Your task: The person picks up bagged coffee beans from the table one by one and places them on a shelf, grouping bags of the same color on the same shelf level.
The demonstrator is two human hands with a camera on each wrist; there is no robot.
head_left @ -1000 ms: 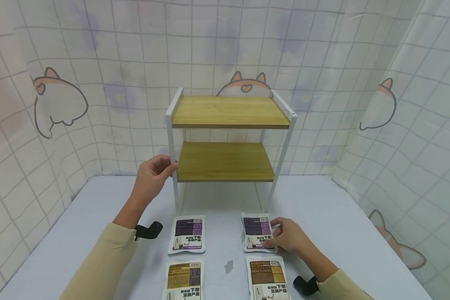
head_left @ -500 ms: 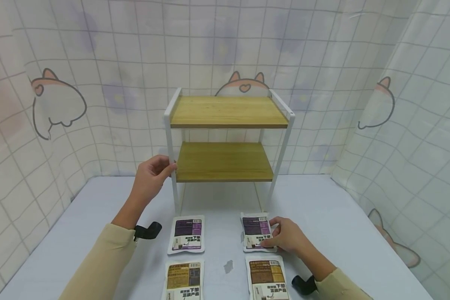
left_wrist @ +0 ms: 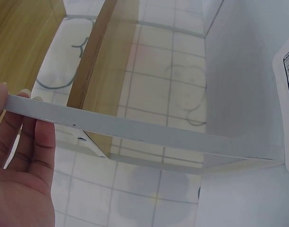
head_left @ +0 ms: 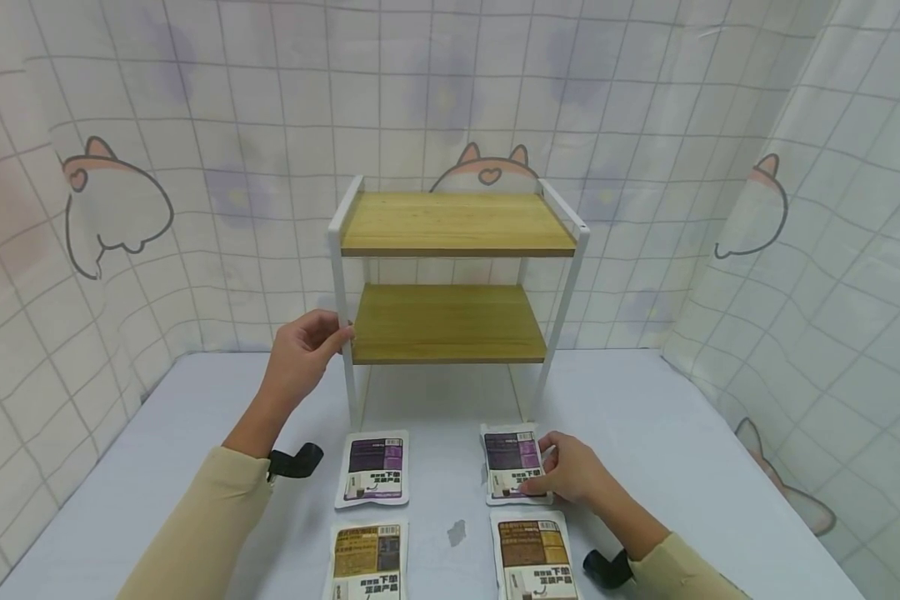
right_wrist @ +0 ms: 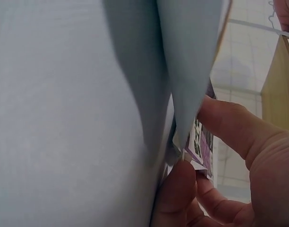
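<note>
Left hand: gripped rack post, bare table outside it.
Right hand: pinched purple pouch edge.
Right wrist view: pouch edge lifted between thumb and fingers.

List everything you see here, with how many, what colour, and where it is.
shelf rack: one, white frame with two wooden boards, back middle of the table
purple pouches: two, white with purple labels, in front of the rack
brown pouches: two, white with brown labels, nearest row
table: one, pale blue-white
curtain: white grid with cat prints, around the table
left hand: grips the rack's front left post
right hand: pinches the right purple pouch
</note>
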